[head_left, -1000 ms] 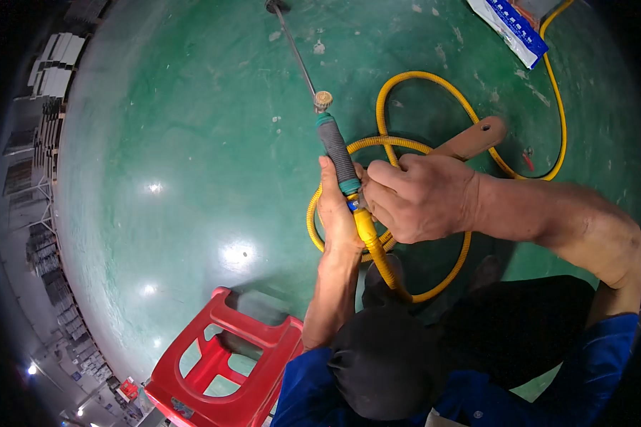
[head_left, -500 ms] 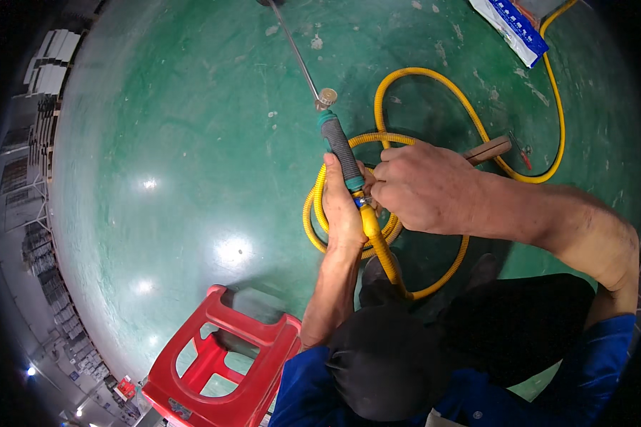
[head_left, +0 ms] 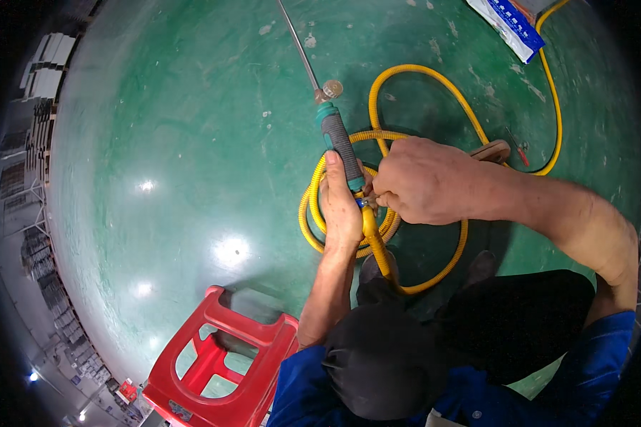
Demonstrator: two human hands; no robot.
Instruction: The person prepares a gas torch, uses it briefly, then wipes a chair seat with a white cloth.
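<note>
My left hand (head_left: 342, 213) is closed around the lower end of a torch (head_left: 340, 142) with a grey-and-green handle, a round brass valve knob and a long thin metal tube. Its thumb lies along the handle. A yellow ribbed hose (head_left: 374, 242) joins the handle's bottom, with a blue-and-metal clamp (head_left: 362, 203) at the joint. My right hand (head_left: 424, 181) is closed over what look like pliers (head_left: 493, 151), whose brown handle ends stick out past the wrist. Their front end is at the clamp, mostly hidden by my fingers.
The hose lies in loops on the green floor (head_left: 185, 128) and runs off at the upper right. By it lie a red-handled tool (head_left: 523, 156) and a blue-and-white bag (head_left: 509, 28). A red plastic stool (head_left: 217, 299) stands at lower left. Stacked goods (head_left: 50, 64) line the left side.
The brown handle ends have swung slightly toward me beside my right wrist. The brass knob stands farther out from the torch's tube. Both hands keep their grip at the joint.
</note>
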